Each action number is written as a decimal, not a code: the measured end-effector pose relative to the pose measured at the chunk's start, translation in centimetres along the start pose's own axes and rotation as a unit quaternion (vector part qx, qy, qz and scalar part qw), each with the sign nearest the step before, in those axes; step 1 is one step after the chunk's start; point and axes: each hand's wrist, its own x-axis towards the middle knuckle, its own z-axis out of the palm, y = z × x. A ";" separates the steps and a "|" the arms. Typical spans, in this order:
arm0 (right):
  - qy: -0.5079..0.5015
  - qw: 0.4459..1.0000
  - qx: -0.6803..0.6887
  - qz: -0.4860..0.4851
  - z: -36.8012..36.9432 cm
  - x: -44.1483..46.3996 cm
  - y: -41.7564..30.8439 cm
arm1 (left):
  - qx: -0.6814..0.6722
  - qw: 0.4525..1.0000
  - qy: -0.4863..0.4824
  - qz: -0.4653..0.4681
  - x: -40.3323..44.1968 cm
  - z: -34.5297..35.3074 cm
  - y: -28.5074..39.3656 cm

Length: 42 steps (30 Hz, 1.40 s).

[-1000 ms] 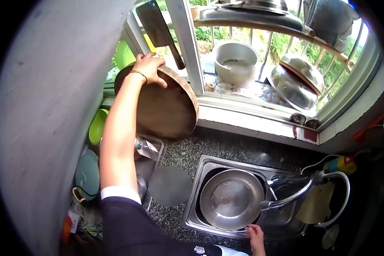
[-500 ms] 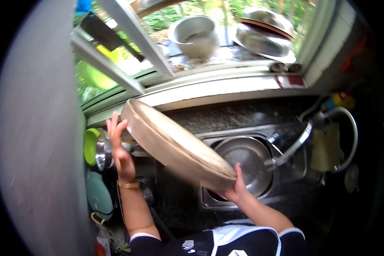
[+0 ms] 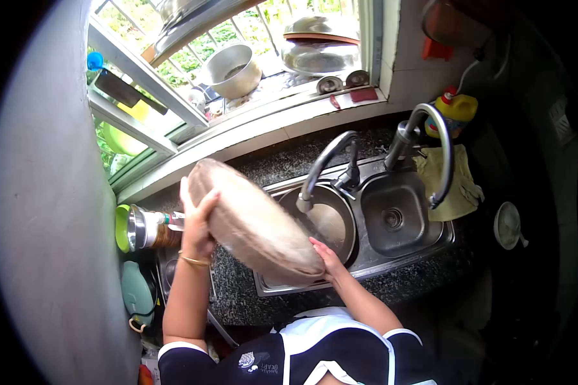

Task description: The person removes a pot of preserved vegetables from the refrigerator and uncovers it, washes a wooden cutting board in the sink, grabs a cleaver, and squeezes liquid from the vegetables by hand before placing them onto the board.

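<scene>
A round, shallow, wooden-rimmed tray (image 3: 257, 224), something like a sieve, is held tilted above the left part of the sink; motion blurs its pale face. My left hand (image 3: 199, 221) grips its left edge, thumb over the near side and fingers partly hidden behind. At the lower right end, my right hand (image 3: 327, 260) clasps the rim. Partly covered by the tray, a round metal basin (image 3: 332, 221) sits in the left bowl of the steel sink (image 3: 440, 239). The curved faucet (image 3: 321, 163) hangs over that basin.
Behind the sink stand a second bent spout (image 3: 446, 138), a yellow bottle (image 3: 461, 112) and a cloth (image 3: 453, 179). A metal pot (image 3: 232, 74) is outside the window, and a cleaver (image 3: 125, 90) hangs by its frame. Bowls (image 3: 135, 289) line the left wall.
My left hand, spread and apart from the tray before, now grips its left edge. The tray has turned its pale face more toward me. The view has shifted toward the right.
</scene>
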 end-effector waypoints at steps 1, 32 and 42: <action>-0.008 1.000 0.006 -0.005 -0.3 0.5 0.5 | -0.048 0.999 0.016 -0.020 -0.4 -0.3 0.7; 0.045 0.583 -0.731 -0.351 7.7 -0.8 -11.8 | -0.250 0.942 0.196 -0.107 -12.8 -12.3 -21.0; 0.006 0.554 -0.780 -0.291 8.2 1.0 -13.4 | -0.165 0.921 0.276 -0.218 -12.1 -11.6 -26.2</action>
